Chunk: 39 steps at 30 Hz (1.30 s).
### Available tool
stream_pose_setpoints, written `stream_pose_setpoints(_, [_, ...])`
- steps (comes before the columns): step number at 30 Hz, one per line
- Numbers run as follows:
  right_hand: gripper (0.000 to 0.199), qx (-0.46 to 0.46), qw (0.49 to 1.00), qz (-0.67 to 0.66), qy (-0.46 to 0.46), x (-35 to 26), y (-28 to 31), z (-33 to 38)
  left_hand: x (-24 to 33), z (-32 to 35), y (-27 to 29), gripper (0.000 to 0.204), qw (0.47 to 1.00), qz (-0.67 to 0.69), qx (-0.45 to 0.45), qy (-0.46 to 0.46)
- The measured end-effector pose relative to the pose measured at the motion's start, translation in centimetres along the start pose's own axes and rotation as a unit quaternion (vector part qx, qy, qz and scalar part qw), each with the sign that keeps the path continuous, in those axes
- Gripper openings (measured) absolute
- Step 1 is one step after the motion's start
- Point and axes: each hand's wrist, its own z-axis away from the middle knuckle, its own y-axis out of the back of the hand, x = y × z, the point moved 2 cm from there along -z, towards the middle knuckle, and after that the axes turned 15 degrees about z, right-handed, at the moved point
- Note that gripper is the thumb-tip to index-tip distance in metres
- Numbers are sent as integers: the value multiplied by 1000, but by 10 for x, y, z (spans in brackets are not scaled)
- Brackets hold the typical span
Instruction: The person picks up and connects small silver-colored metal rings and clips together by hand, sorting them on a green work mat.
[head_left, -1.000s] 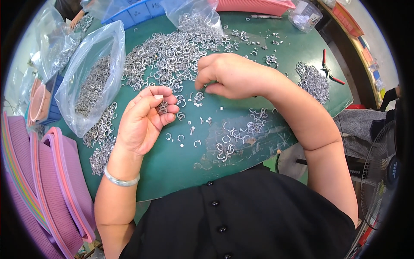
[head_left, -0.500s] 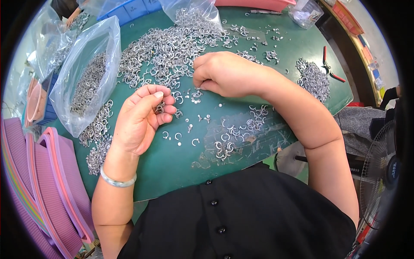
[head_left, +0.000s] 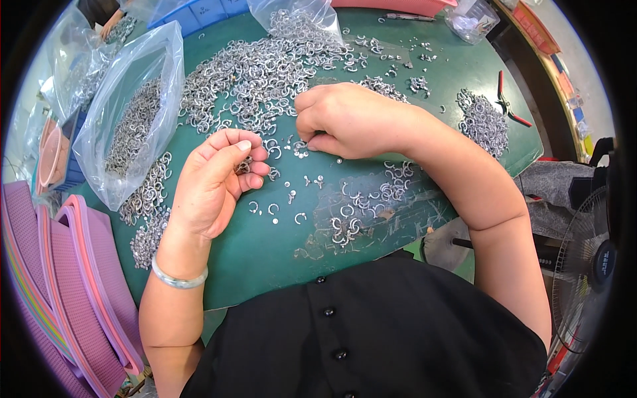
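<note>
My left hand (head_left: pixel 215 179) is curled palm-up, thumb against the fingers, around some small grey metal rings (head_left: pixel 244 166) that show between the fingers. My right hand (head_left: pixel 345 123) reaches in from the right with fingers bent down and pinched at the table, beside a few tiny silvery pieces (head_left: pixel 300 150). Its fingertips are partly hidden, so what they grip cannot be seen. Beyond both hands spreads a large heap of open C-shaped metal rings (head_left: pixel 245 79). Between me and the hands lie loose rings (head_left: pixel 300 218) and small pronged pieces (head_left: pixel 292 196).
A clear plastic bag (head_left: pixel 129 126) of rings stands at left, another bag (head_left: pixel 298 30) at the back. Smaller ring piles (head_left: pixel 484 123) and red-handled pliers (head_left: pixel 509 106) are at right. Pink-purple trays (head_left: pixel 99 265) lean at left; a fan (head_left: pixel 590 259) stands at right. Another person's hand (head_left: pixel 109 28) shows far left.
My right hand has shifted slightly down toward me, its fingers still bent at the small pieces. My left hand keeps its curl around the rings, nearly still.
</note>
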Motion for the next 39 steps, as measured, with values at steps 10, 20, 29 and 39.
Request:
stream_pose_setpoints(10, [6,-7,999,-20,-24,-2,-2,-1,0,0,-1,11,1000,-5,11,1])
stream_pose_setpoints(20, [6,-2,1000,-27,-11,-1,-4,-2,-2,1,-4,11,1000,-5,15,10])
stream_pose_setpoints(29, [7,73,994,-77,21,-12,8,-6,-6,3,-13,17,995,-53,20,83])
stream_pose_setpoints(39, [10,143,979,-134,54,-9,11,-7,-13,3,-16,11,992,-1,-12,122])
